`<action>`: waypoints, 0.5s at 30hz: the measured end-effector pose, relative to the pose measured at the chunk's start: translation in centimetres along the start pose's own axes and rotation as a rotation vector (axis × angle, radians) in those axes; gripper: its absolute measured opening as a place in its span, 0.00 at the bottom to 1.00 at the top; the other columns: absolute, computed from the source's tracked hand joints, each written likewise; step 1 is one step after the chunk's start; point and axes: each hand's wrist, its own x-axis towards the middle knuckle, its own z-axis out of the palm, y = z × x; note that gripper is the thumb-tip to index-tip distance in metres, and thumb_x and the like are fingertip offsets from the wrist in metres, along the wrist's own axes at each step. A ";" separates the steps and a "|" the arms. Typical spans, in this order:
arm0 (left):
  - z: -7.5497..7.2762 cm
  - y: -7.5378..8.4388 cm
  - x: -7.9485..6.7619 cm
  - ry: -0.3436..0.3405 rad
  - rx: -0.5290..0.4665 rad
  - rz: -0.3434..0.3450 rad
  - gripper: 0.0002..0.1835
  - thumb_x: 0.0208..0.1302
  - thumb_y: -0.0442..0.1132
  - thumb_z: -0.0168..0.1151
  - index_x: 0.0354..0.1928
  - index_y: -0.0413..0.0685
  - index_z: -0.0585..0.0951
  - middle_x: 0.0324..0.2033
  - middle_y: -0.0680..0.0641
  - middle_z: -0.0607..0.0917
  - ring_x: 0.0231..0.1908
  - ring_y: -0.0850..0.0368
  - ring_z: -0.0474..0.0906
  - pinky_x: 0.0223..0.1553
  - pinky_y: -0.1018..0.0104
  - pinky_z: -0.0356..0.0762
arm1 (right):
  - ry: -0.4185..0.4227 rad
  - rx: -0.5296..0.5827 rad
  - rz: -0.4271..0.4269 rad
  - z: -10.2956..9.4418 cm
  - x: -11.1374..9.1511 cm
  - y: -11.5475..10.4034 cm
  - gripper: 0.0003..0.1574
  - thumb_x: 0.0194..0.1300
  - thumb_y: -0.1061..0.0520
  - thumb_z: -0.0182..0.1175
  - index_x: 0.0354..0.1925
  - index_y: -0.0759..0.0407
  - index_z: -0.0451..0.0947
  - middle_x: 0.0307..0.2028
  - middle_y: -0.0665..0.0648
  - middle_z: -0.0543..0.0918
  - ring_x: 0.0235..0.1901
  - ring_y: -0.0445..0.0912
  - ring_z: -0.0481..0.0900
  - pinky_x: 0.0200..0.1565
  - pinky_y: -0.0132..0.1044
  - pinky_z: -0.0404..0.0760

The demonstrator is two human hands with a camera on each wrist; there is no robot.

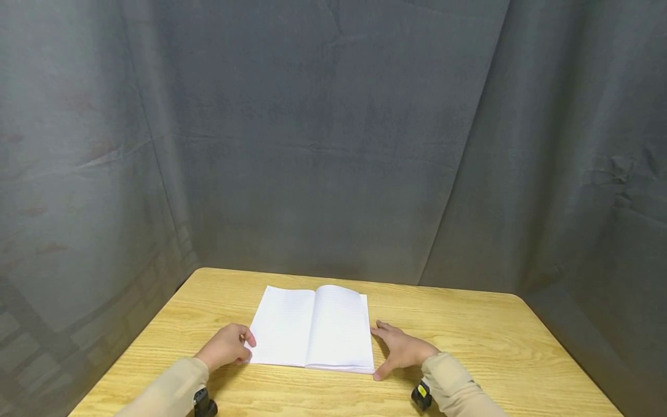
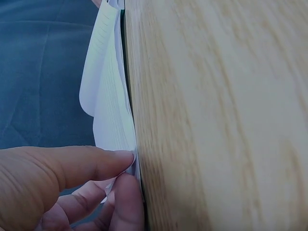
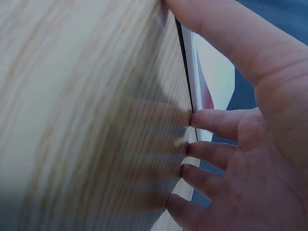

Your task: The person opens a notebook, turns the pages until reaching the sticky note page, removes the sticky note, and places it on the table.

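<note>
While a notebook [image 1: 312,330] lies open on the counter [image 1: 469,336], somewhat nearer its left side than its right, both of its facing pages show faint ruled lines. The left page [image 1: 281,327] lies fairly flat; the right page [image 1: 340,330] bulges up near the spine, and its top outer corner curves away from the sheets beneath.

At the lower left corner is the left hand [image 1: 227,345] — its thumb and forefinger pinch the edge of the paper, as the left wrist view shows up close. Across from it, the right hand [image 1: 401,349] rests beside the notebook's right edge with its fingers spread and gripping nothing. Its thumb reaches toward the lower right corner and its fingertips meet the counter along that edge; whether each one also touches the paper, I cannot tell.

Both forearms come in from the bottom, in beige sleeves [image 1: 458,385], and each wrist carries a small black device [image 1: 204,402] — the one on the right has a yellow patch. The counter has a light wood grain and rounded far corners. Beyond it, dark grey cloth [image 1: 323,145] hangs in creased panels behind and at both sides.
</note>
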 end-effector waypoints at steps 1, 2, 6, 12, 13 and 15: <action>0.0 0.0 0.0 0.000 0.002 -0.001 0.12 0.38 0.20 0.63 0.27 0.40 0.78 0.15 0.49 0.71 0.15 0.60 0.65 0.20 0.69 0.67 | -0.001 -0.001 -0.001 0.0 0.0 0.0 0.69 0.44 0.39 0.76 0.71 0.71 0.53 0.72 0.75 0.48 0.70 0.72 0.47 0.63 0.69 0.56; 0.0 -0.1 0.0 -0.001 0.004 0.000 0.12 0.39 0.20 0.63 0.27 0.41 0.78 0.16 0.49 0.71 0.15 0.60 0.65 0.20 0.69 0.66 | -0.001 -0.002 -0.001 0.0 0.0 0.0 0.69 0.44 0.39 0.75 0.71 0.71 0.53 0.72 0.75 0.48 0.70 0.72 0.47 0.63 0.69 0.56; 0.0 -0.2 0.1 -0.002 0.012 -0.001 0.12 0.40 0.21 0.66 0.28 0.41 0.78 0.20 0.48 0.72 0.18 0.58 0.66 0.22 0.67 0.68 | -0.005 -0.005 -0.003 0.0 0.0 0.0 0.69 0.45 0.38 0.75 0.71 0.71 0.52 0.72 0.75 0.47 0.70 0.71 0.47 0.63 0.69 0.56; -0.1 -0.2 0.3 0.009 0.031 -0.008 0.14 0.40 0.23 0.70 0.30 0.41 0.78 0.26 0.46 0.73 0.26 0.54 0.69 0.27 0.64 0.72 | -0.004 0.001 0.000 0.0 0.0 0.0 0.69 0.45 0.39 0.75 0.71 0.71 0.53 0.72 0.75 0.48 0.70 0.71 0.47 0.63 0.70 0.56; -0.1 -0.2 0.3 0.008 0.034 -0.011 0.14 0.40 0.23 0.70 0.30 0.41 0.78 0.27 0.46 0.73 0.26 0.54 0.69 0.27 0.64 0.73 | -0.003 0.002 0.001 0.0 0.0 0.0 0.69 0.45 0.39 0.75 0.71 0.71 0.53 0.72 0.75 0.48 0.70 0.71 0.47 0.63 0.70 0.56; -0.2 -0.2 0.4 0.006 0.044 -0.013 0.14 0.41 0.23 0.71 0.30 0.41 0.78 0.28 0.46 0.74 0.27 0.53 0.70 0.28 0.63 0.73 | -0.004 0.002 0.002 0.0 0.0 0.0 0.69 0.45 0.39 0.75 0.71 0.71 0.53 0.72 0.75 0.48 0.71 0.71 0.47 0.63 0.70 0.56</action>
